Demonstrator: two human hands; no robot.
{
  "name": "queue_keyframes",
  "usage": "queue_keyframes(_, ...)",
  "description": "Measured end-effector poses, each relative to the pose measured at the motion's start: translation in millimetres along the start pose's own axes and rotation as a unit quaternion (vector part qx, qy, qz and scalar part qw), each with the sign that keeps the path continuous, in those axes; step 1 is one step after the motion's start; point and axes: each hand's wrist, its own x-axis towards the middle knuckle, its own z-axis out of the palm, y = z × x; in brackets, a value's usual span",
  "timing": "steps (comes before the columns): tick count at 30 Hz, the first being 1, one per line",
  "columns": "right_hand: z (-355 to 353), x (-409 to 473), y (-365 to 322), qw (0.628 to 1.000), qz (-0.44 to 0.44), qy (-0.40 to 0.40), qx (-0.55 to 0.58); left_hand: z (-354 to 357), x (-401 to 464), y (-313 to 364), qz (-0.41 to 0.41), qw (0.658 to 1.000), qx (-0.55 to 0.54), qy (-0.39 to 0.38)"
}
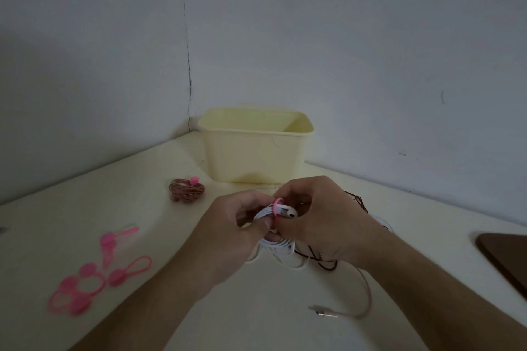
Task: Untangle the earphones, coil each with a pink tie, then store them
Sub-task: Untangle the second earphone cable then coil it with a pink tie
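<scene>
Both hands meet above the middle of the table (85, 208) and hold one coil of white earphones (275, 232) between them. The left hand (236, 232) has its fingers curled around the left part of the coil, with the thumb pressing on the white loops. The right hand (319, 219) pinches the coil from the other side, where a pink tie (277, 205) goes around the loops — one white earbud (291, 212) sticks out just beside this tie.

Below the grip more white cable (366, 293) hangs down and runs on the table to a plug (319, 311). Under the right hand lies a dark red cable (328, 261), not coiled. To the left of the grip and a little farther away, a brown coiled earphone (186, 189) with its own pink tie rests on the table. Behind the hands stands a pale yellow box (253, 151). Well to the left of the left hand lie the spare pink ties (94, 273) — several in one loose group.
</scene>
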Motion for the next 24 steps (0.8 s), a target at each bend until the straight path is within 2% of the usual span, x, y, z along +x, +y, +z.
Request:
queue_keyframes(11,-1.3,0.7,2.7,0.999,0.000,-0.036,-0.002,2.3,-1.2,1.9,-0.006,1.000,0.028,0.008)
queue_keyframes(24,1.3,0.5,2.0,0.999,-0.003,-0.046,-0.001,2.1,-3.2,7.6,-0.020,0.999,-0.041,-0.017)
